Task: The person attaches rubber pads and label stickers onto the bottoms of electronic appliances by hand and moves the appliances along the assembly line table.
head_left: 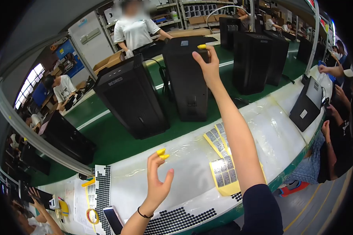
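Note:
My left hand (159, 182) hovers over the white-covered bench, fingers curved and thumb apart, with nothing in it. It wears yellow finger cots on two fingertips and a dark band at the wrist. My right hand (208, 65) is raised at the upper right edge of a tall black cabinet (188, 84), its thumb and yellow-tipped finger spread apart, holding nothing visible. A small grey label (184, 43) lies on that cabinet's top. Sheets of grey labels on yellow backing (224, 174) rest beside my right forearm. Sheets of black round dots (180, 220) lie near my left wrist.
Another black cabinet (131, 98) stands on the green conveyor (106, 127), with more along the line. A phone (113, 219) and a tape roll (92, 216) lie at lower left. A black unit (306, 103) sits at right. A person (136, 33) stands across the line; others work at both sides.

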`<state>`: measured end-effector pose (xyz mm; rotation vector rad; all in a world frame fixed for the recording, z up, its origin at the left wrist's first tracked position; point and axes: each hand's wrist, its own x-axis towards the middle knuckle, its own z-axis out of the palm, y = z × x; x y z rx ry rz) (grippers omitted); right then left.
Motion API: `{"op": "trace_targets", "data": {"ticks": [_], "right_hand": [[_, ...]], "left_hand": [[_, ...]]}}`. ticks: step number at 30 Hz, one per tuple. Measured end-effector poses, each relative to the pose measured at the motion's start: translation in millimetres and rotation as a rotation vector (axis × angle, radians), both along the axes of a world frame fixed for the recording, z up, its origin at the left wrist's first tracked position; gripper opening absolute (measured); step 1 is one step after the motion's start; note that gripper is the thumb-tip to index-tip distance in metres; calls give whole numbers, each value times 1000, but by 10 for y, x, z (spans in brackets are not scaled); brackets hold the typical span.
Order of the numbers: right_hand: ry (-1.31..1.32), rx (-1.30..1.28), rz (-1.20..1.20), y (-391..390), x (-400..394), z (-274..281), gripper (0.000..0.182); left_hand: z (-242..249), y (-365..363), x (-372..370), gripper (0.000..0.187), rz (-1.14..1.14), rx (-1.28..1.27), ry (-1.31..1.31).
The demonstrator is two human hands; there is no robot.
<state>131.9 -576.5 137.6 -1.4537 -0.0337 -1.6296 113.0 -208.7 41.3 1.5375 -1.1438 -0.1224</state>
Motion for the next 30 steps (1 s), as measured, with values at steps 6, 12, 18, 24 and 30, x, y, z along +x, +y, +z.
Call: {"op": "trace_targets", "data": {"ticks": [6,12,18,24,30], "right_hand": [[251,9,161,-265,-76,26,55],[367,-123,-586,-23,-442,-142,73],[570,-69,-230,859,-1399,-951,69],[845,114,8,1517,-2466,-1286,47],[730,383,16,1540,-2998,-1536,31]], "left_hand": [[-555,-199,-274,38,-154,258,-127],[-761,342,-905,54,-217,567,-471],[-999,541,-1157,69,-65,636,-648],[-1082,570,-1131,70,-55,578,-646],[-1138,613,-1117,68,-67,518,-582]]}}
